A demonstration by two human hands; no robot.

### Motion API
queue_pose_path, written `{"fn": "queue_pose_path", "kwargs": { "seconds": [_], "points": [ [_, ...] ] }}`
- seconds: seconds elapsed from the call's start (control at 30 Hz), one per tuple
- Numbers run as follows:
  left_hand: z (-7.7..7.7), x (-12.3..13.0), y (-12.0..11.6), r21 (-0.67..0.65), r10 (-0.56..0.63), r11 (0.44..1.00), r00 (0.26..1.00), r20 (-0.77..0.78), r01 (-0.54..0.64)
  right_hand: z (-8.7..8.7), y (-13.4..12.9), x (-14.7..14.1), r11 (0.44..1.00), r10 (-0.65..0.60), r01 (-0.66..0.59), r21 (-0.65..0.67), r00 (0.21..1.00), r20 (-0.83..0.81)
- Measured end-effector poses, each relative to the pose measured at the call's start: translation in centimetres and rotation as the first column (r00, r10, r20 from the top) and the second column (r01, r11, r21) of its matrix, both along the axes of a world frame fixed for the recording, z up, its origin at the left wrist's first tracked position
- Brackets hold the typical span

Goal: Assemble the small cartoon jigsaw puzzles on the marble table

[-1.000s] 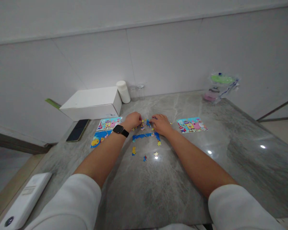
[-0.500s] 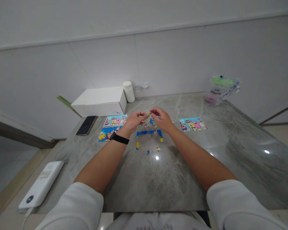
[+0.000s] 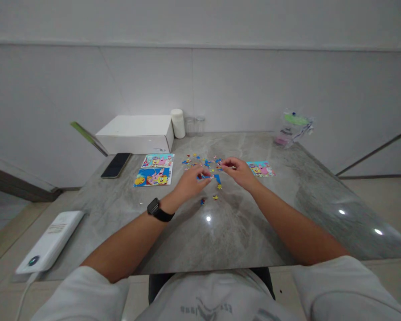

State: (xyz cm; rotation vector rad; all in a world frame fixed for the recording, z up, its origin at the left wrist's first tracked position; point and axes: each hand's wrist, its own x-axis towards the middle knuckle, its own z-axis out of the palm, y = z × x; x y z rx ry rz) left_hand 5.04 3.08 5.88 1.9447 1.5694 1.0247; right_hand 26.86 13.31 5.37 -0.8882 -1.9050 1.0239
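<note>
Both hands hover over loose puzzle pieces [image 3: 203,161] scattered mid-tabletop [image 3: 240,232]. The left hand [image 3: 191,182] pinches its fingertips at a blue joined strip [image 3: 210,177] — whether it grips it, I cannot tell. The right hand [image 3: 241,171] pinches something too small to make out. Picture cards [image 3: 155,171] lie left, another card [image 3: 261,168] just beside the right hand.

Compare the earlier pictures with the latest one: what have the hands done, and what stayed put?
The left hand has come down onto the blue puzzle strip; the right hand has shifted right, fingers pinched, though any piece is too small to tell. Picture cards, phone and white box stayed.
</note>
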Motion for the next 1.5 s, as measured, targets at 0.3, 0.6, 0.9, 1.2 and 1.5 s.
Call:
{"fn": "queue_pose_path", "kwargs": {
  "seconds": [0.3,0.6,0.9,1.2,1.5],
  "points": [
    [-3.0,0.8,-4.7,0.037,-0.219,0.960,0.823,-0.524,0.278,-4.8,-2.9,3.5,0.998,0.053,-0.045,-0.041,0.973,0.226],
    [-3.7,1.7,-4.5,-0.018,-0.266,0.948,0.761,-0.592,0.317,-4.6,-4.9,2.5,0.991,0.104,-0.130,0.031,0.896,0.432],
    [-3.7,2.0,-4.6,-0.032,-0.262,0.948,0.717,-0.646,0.317,-4.2,-5.5,1.6,0.994,0.031,-0.080,0.068,0.843,0.537],
    [-4.1,1.7,-3.8,-0.023,-0.268,0.945,0.734,-0.625,0.326,-3.9,-5.6,0.7,0.992,-0.081,-0.001,0.128,0.767,0.636],
    [-3.9,2.2,-4.2,-0.025,-0.265,0.944,0.716,-0.646,0.328,-3.8,-5.7,0.3,0.985,-0.132,0.017,0.172,0.721,0.681]
  ]
}}
